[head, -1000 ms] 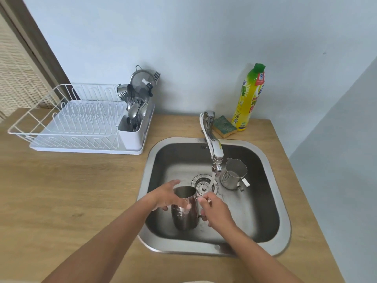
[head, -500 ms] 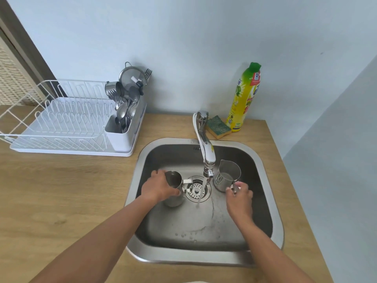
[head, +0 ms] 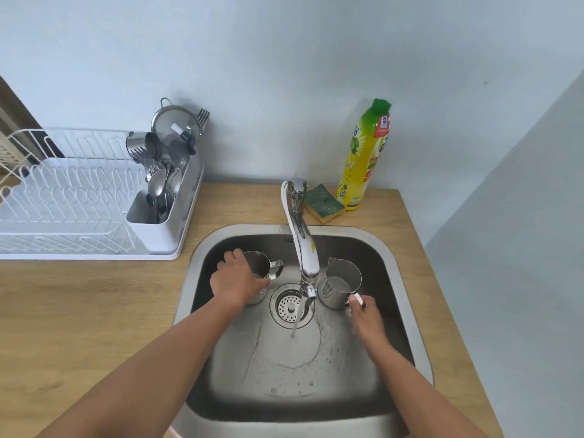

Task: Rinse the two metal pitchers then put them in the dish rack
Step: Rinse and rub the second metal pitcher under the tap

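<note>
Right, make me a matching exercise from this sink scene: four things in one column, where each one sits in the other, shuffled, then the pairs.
Things
1. left pitcher
2. right pitcher
3. sponge
4. cutlery

Places
A. on the counter behind the sink, beside the soap bottle
B. in the holder at the dish rack's right end
C. in the sink, body in the left hand's grip
D. in the sink, handle at the right hand's fingertips

Pairs: 1-C, 2-D, 3-A, 4-B
</note>
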`<action>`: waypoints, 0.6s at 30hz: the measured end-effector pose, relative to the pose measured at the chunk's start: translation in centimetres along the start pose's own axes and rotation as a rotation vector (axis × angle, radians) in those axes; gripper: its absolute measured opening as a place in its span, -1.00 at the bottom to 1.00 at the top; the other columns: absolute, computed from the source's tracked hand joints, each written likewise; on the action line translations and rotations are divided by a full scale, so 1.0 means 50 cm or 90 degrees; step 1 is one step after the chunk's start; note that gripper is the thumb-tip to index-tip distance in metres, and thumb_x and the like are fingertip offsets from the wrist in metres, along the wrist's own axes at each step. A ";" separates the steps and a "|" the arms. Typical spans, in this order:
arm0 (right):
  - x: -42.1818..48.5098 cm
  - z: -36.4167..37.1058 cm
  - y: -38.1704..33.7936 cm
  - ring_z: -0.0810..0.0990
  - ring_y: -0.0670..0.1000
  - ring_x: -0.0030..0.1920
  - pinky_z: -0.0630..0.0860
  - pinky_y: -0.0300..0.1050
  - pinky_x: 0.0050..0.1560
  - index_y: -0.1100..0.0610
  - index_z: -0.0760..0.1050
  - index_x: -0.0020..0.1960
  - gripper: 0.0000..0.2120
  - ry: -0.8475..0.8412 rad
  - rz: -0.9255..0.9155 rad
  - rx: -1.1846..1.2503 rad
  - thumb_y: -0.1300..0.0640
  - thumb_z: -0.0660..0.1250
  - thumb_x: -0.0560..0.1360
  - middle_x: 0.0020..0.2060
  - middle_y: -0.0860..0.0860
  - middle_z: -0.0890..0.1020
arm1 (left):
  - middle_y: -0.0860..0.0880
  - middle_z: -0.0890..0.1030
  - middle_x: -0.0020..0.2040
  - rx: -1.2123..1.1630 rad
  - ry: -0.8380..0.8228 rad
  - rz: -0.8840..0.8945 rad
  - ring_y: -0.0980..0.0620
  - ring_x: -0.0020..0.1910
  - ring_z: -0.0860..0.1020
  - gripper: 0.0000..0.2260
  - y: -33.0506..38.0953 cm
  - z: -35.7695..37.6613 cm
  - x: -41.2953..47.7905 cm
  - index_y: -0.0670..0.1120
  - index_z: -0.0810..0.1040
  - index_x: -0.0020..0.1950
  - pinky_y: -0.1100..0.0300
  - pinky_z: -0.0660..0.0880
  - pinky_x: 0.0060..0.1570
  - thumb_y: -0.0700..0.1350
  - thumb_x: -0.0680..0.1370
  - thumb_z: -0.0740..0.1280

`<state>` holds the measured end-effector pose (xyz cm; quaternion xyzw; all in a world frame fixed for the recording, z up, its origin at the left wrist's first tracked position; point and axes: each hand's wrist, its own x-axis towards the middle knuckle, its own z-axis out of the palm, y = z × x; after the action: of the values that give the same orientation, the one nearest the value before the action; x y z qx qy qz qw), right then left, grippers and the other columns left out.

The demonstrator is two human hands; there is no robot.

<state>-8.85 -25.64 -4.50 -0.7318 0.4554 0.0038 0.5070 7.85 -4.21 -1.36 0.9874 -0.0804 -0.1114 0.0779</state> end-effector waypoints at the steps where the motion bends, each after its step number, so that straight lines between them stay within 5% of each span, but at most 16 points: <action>1: 0.002 0.002 0.004 0.58 0.16 0.01 0.56 0.22 0.10 0.05 0.40 0.08 -0.81 -0.004 0.005 0.023 -0.06 0.21 0.59 -0.06 0.06 0.58 | -0.13 0.40 0.32 -0.001 -0.003 0.006 -0.15 0.24 0.47 -0.12 0.003 0.001 -0.001 -0.12 0.21 0.43 0.02 0.52 -0.04 0.36 0.33 0.43; 10: -0.032 -0.001 0.003 0.53 0.11 -0.15 0.52 0.01 -0.17 0.14 0.49 -0.07 -0.86 -0.017 0.022 0.160 0.13 0.21 0.62 -0.23 0.09 0.53 | -0.17 0.24 0.46 -0.004 -0.013 0.014 -0.19 0.40 0.32 0.06 -0.012 0.010 -0.027 -0.02 -0.04 0.58 -0.04 0.47 0.23 0.36 0.31 0.46; 15: -0.066 -0.005 0.001 0.49 0.05 -0.21 0.54 0.01 -0.23 0.11 0.53 -0.15 -0.83 -0.041 0.004 0.129 0.15 0.24 0.59 -0.24 0.12 0.51 | -0.03 0.29 0.48 -0.089 0.160 0.213 -0.06 0.47 0.27 -0.31 0.017 -0.011 -0.084 0.08 0.26 0.52 -0.04 0.26 0.42 0.21 0.45 0.41; 18: -0.090 0.000 -0.005 0.44 0.04 -0.23 0.57 0.23 -0.09 0.21 0.53 -0.14 -0.83 -0.051 -0.031 0.111 0.19 0.24 0.59 -0.26 0.11 0.48 | 0.05 0.34 0.45 -0.256 -0.004 0.274 0.03 0.43 0.34 -0.35 0.031 0.006 -0.114 0.12 0.32 0.48 0.13 0.32 0.35 0.06 0.44 0.48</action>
<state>-11.32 -22.63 -2.25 -0.6950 0.4159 -0.0189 0.5863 2.08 -4.74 -0.21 0.9122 -0.2644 -0.1090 0.2935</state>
